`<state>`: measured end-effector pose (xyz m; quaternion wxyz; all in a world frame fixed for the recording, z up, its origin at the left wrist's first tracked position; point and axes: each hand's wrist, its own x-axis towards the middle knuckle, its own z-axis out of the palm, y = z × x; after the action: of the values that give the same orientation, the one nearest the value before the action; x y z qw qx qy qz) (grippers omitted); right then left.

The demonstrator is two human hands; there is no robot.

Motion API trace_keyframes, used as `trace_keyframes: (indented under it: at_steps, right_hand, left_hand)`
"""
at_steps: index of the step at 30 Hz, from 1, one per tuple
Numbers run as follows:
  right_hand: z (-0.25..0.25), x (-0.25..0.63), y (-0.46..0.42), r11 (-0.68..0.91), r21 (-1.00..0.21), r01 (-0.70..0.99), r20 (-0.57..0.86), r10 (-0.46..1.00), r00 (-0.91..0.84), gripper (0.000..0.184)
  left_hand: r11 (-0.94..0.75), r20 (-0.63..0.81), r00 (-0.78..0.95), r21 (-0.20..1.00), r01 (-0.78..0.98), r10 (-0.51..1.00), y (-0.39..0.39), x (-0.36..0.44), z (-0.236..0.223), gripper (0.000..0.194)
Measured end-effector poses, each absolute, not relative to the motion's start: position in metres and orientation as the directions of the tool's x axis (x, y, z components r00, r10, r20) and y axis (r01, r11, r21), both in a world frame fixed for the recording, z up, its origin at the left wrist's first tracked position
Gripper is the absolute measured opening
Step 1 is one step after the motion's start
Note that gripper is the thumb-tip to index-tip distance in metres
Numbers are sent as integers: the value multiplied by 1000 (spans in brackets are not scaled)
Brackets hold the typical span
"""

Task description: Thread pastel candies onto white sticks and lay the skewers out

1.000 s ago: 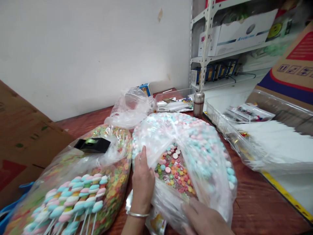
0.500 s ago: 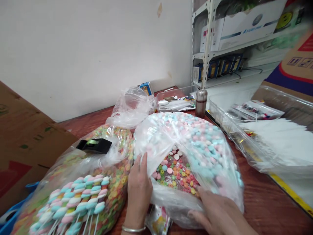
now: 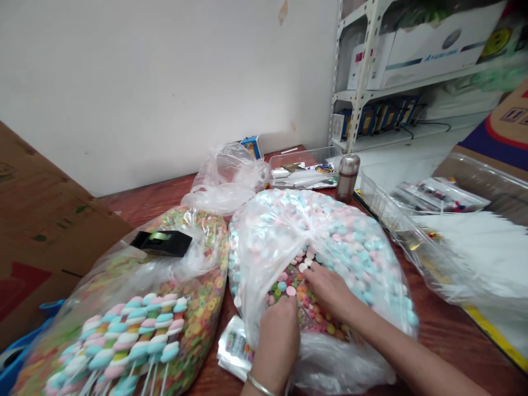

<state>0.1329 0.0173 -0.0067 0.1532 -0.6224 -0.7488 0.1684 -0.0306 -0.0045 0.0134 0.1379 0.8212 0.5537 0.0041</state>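
A big clear plastic bag of pink, blue and white marshmallows (image 3: 363, 247) lies in front of me, its mouth gathered near the middle. In its open fold rest small ring-shaped gummies and round candies (image 3: 317, 316). My left hand (image 3: 278, 324), a bangle on its wrist, is closed with fingers curled down at the fold's left side, beside a pink round candy (image 3: 291, 291). My right hand (image 3: 328, 289) reaches in from the right, fingers pinched together by white candies (image 3: 303, 267). What either hand's fingertips hold is hidden. A silvery packet (image 3: 234, 349) lies left of my left wrist.
On the left, a bag of gummy rings (image 3: 210, 297) bears marshmallow skewers (image 3: 136, 330) and a black tape dispenser (image 3: 163, 243). A brown bottle (image 3: 347, 177) and a clear tray of white sheets (image 3: 396, 231) stand right. A cardboard box (image 3: 45, 220) is far left; shelving (image 3: 363, 93) stands behind.
My left hand has moved right from the bag's edge to the candies. My right hand has left the plastic's front edge and moved up into the fold. More of the silvery packet shows.
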Motion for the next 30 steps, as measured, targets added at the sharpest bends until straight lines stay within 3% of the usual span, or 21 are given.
trace_keyframes:
  at_steps: [2,5,7,12,17,19,21,23,28,30]
  right_hand:
    - [-10,140,18,128,-504,854,10,990,-142,15]
    - [-11,155,20,34,-602,798,-17,998,-56,18]
    - [-11,160,24,-25,-641,767,-44,999,-4,20]
    - [-19,142,33,-58,-680,731,-57,998,26,10]
    - [-23,140,35,-82,-749,658,-61,997,54,11]
    - [-20,152,31,-95,-793,602,-90,995,39,15]
    - [-16,163,23,-101,-835,542,-122,992,-3,19]
    - [-12,168,14,-97,-860,502,-143,988,-54,22]
    - [-8,151,-6,-14,-826,564,-122,981,-154,17]
    - [-9,138,-12,34,-779,626,-100,979,-177,9]
  left_hand:
    - [-288,-127,331,275,918,935,0,-38,10,28]
    - [-319,10,341,379,869,940,8,-38,10,26]
    - [-329,58,333,386,862,941,17,-30,10,25]
    - [-247,-23,274,363,899,962,39,-12,3,18]
    - [-245,-8,279,451,858,960,43,-19,0,12]
    - [-179,6,219,601,779,976,39,-25,-1,10]
    - [-62,-26,136,795,604,990,35,-30,-5,9]
    - [49,-87,72,905,423,994,31,-33,-9,11]
    - [201,-200,-26,957,211,979,25,-34,-7,27]
    - [307,-306,-13,949,74,952,24,-34,-2,20]
